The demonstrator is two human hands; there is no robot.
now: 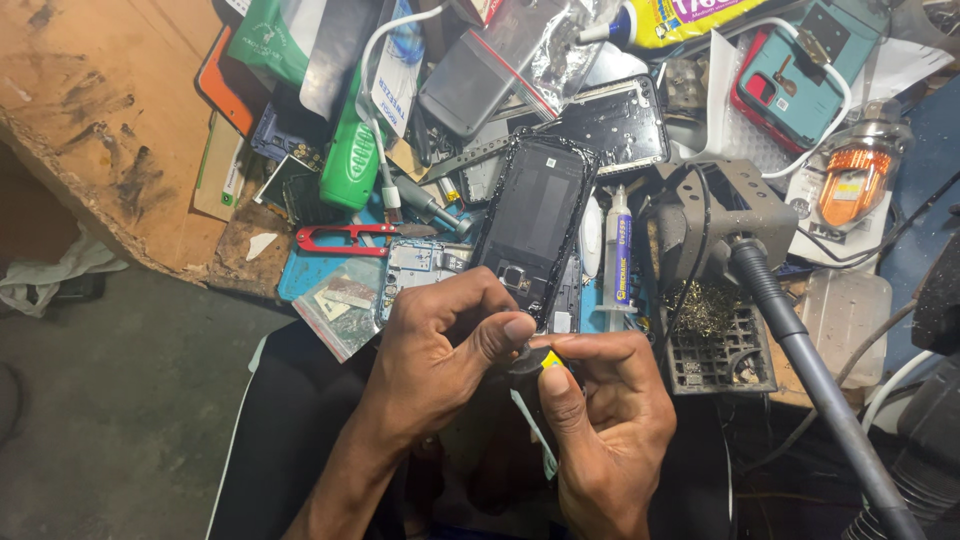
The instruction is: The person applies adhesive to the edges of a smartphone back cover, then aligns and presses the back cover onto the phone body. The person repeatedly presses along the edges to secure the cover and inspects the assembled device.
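Observation:
My left hand (447, 345) and my right hand (605, 420) meet low in the head view, over my lap. Together they pinch a small round dark part with a yellow tab (548, 358); the left thumb presses on it while the right thumb and forefinger grip it. A thin white strip (532, 425) hangs down from under the hands. Just beyond the fingers lies an opened black phone body (535, 225), tilted on a blue work mat (320, 270).
The bench is crowded: red snips (345, 238), a green bottle (352, 160), a syringe tube (619, 255), a soldering iron stand with brass wool (715, 300), a grey hose (810, 370), phone frames, plastic bags and a teal phone case (800, 75). Worn wooden bench edge at left.

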